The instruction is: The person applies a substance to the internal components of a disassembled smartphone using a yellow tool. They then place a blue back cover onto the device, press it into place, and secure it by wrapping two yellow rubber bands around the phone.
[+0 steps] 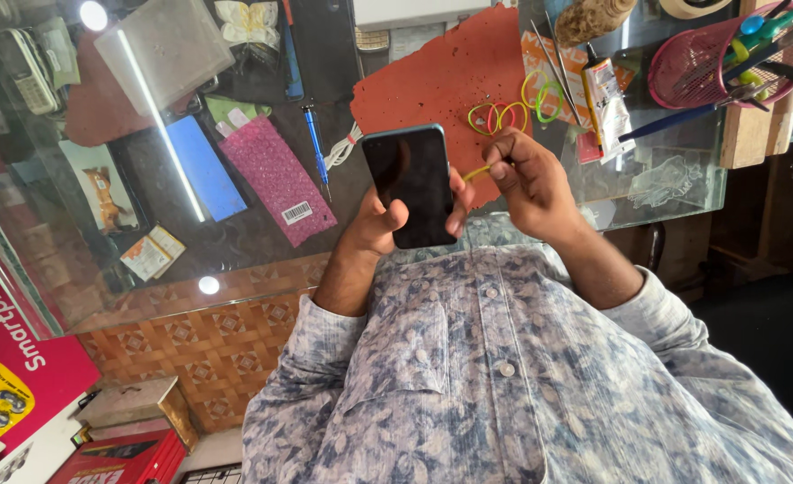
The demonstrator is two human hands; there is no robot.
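Nearest me, my patterned shirt (pixel 504 376). Just beyond it, my left hand (pixel 380 224) grips a dark smartphone (pixel 410 184) above the glass bench (pixel 235 233). Right of the smartphone, my right hand (pixel 531 184) pinches a yellow rubber band (pixel 477 172).

Bright daylight, lamp glare on glass (pixel 235 242)

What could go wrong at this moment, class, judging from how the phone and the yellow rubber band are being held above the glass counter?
1. The left hand alone grips the dark phone; a slip could drop it onto the glass counter.
2. The right hand pinches a yellow rubber band beside the phone; if stretched, it might snap against the fingers or the phone.
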